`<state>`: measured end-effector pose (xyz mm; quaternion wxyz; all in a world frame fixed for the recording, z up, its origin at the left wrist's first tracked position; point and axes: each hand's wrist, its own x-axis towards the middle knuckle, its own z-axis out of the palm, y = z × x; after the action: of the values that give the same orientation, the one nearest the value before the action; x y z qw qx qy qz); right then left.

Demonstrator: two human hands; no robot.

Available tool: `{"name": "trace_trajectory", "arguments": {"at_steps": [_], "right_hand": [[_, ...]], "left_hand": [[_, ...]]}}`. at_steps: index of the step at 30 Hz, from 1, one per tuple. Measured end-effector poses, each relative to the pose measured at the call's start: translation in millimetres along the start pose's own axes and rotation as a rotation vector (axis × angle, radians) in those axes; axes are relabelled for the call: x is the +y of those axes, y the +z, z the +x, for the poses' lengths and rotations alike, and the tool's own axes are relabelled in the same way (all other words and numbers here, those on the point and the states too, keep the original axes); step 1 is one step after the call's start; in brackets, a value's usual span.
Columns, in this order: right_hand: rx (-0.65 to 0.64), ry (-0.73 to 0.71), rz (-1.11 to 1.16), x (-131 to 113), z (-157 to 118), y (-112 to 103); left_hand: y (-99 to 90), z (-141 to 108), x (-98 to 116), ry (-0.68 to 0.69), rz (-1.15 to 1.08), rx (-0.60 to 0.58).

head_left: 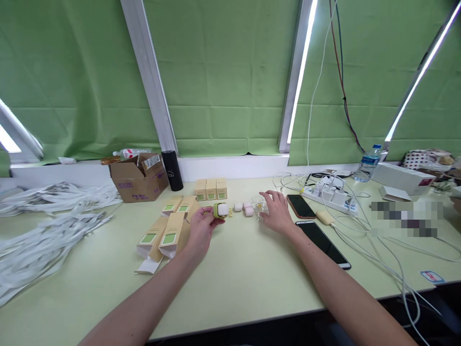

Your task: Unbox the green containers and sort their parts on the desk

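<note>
Between the thumb and fingers of my left hand (202, 225) is a small rounded white case in a yellow-green cover (222, 210), raised a little above the table. My right hand (278, 212) curves over a clear plastic case (258, 203), thumb on its near side and fingers on its far side. Tiny yellow-green pieces (230, 212) lie beside the white case. Between my hands sit a small white case (238, 206) and a pale pink case (248, 210). Open-ended cardboard boxes with green labels (175, 230) lie left of my left hand.
Small cartons (211, 189) stand behind my left hand. Two phones (301, 206) and a cabled power strip (333, 198) lie to the right. White straps (54, 230) spread at far left. A brown box (139, 178) and black cylinder (172, 170) stand by the wall.
</note>
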<state>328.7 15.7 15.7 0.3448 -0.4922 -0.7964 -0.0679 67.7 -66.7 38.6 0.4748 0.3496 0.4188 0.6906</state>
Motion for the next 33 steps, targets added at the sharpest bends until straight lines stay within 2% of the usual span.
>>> {"name": "trace_trajectory", "arguments": {"at_steps": [6,9,12,17,23,25,29,31,33], "right_hand": [[0.116,-0.2,0.335,-56,-13,-5],[0.119,-0.229,0.511,-80,-20,-1],[0.088,-0.213,0.62,-92,-24,4],[0.068,-0.204,0.737,-93,-24,8],[0.04,-0.131,0.814,-88,-21,4],[0.034,-0.078,0.848,-86,-21,4],[0.024,0.013,0.9,-82,-20,5],[0.003,0.032,0.919,-80,-20,6],[-0.011,0.037,0.941,-78,-20,8]], "left_hand": [[4.4,-5,2,-0.059,-0.054,-0.056],[6.6,-8,2,-0.089,-0.074,-0.082],[9.1,-11,1,-0.121,-0.075,-0.117],[12.6,-17,-2,-0.138,-0.057,-0.228],[13.1,-17,-3,-0.106,0.028,-0.28],[13.1,-17,-1,-0.031,0.088,-0.274],[11.5,-18,3,0.232,0.31,-0.25],[10.1,-19,4,0.302,0.391,-0.304],[9.2,-21,3,0.31,0.422,-0.369]]}}
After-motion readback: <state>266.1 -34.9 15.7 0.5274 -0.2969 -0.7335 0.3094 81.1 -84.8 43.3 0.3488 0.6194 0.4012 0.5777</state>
